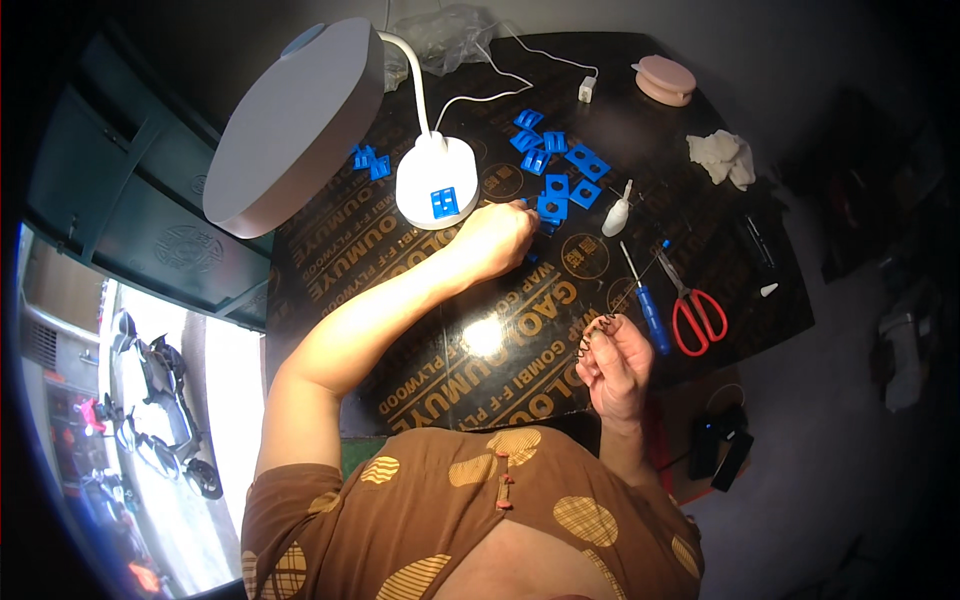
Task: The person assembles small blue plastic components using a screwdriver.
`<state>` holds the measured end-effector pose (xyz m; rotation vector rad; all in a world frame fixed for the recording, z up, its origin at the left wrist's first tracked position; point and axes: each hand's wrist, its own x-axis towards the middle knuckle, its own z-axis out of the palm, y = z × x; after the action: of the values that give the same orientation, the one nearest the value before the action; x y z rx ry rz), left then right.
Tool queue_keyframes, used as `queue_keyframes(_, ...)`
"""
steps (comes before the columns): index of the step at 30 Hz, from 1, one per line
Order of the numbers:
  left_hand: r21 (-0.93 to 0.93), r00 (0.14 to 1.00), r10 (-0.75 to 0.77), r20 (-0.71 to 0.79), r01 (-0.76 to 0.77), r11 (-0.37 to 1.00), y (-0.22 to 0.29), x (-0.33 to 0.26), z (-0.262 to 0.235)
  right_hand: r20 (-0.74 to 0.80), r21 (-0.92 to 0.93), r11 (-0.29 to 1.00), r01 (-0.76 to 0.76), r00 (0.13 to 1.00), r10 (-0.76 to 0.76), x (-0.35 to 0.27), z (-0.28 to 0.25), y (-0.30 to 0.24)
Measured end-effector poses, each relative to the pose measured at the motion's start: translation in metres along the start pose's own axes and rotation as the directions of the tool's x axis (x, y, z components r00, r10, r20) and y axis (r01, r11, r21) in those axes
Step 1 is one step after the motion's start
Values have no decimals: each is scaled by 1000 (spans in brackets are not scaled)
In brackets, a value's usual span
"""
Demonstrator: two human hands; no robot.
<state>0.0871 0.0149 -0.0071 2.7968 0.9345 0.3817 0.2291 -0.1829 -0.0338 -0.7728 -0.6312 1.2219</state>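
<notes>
Right hand (pixel 617 368), right of lamp base (pixel 432 170) and nearer: thumb and fingers clamped on dark coiled wire spring (pixel 582 346). Blue-handled screwdriver (pixel 650 315), red-handled scissors (pixel 686 292) farther right of base. Left hand (pixel 500 240) just beside base: fingers curled together near blue plastic pieces (pixel 549 183) with round holes; grip hidden, cannot tell. White bottle (pixel 616 217) right of base, contents unclear. 1 blue block (pixel 443 203) on base. Crumpled clear bag (pixel 450 40) beyond base.

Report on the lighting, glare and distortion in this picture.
Head view: the white, rounded lamp base is nearly blown out; a glare patch sits on the glossy black printed tabletop; the pale ground outdoors at left is overexposed. Same view: the dark teal door panel bends toward the rim, and the corners fall to black.
</notes>
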Motion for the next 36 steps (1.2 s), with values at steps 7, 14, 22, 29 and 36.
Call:
queue_keyframes(7, 78, 998, 40, -46, -37, 996, 5, 0, 4, 17, 36, 999, 1, 1000, -2, 0, -3, 3)
queue_keyframes(14, 157, 998, 42, -55, -33, 987, 11, -7, 9, -2, 10, 1000, 3, 1000, -3, 0, -1, 4)
queue_keyframes(22, 73, 997, 3, -75, 2, 997, 9, -5, 11, -6, 14, 999, 31, 999, -31, 1, 0, 5)
queue_keyframes(29, 16, 1000, -5, -29, 5, 1000, 9, 0, 4, -12, 10, 999, 42, 999, -42, 1, -1, 7)
queue_keyframes(36, -10, 998, -55, 36, 55, 998, 10, -3, 0, -9, 12, 999, 44, 999, -44, 0, 1, 7)
